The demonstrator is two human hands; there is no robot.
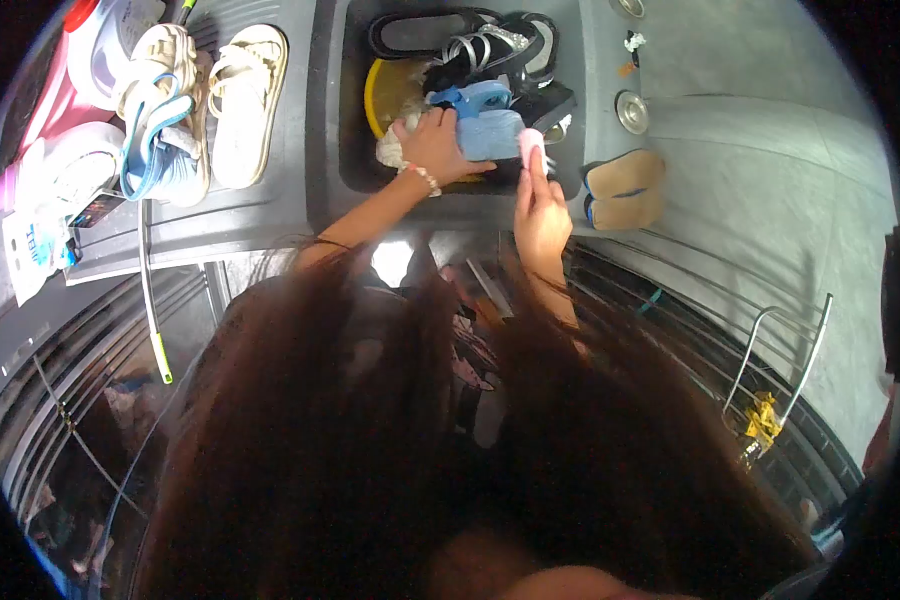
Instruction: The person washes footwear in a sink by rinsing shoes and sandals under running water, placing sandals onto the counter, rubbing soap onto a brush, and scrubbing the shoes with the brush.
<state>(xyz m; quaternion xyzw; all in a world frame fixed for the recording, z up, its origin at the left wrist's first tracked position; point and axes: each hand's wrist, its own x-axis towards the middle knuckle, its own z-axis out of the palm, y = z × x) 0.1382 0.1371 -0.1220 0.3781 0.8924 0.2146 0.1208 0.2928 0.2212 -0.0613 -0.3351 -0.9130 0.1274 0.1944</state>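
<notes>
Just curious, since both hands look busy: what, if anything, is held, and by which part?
The right hand holds a pink tool by its near end. The left hand is on the blue sandal; whether it grips cannot be told.

Blue sandal (492,135) in sink (353,130), pink-handled tool (532,146) alongside

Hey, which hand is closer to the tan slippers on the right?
Right. The right hand is just left of the tan slippers; the left hand is farther left, at the blue sandal.
</notes>
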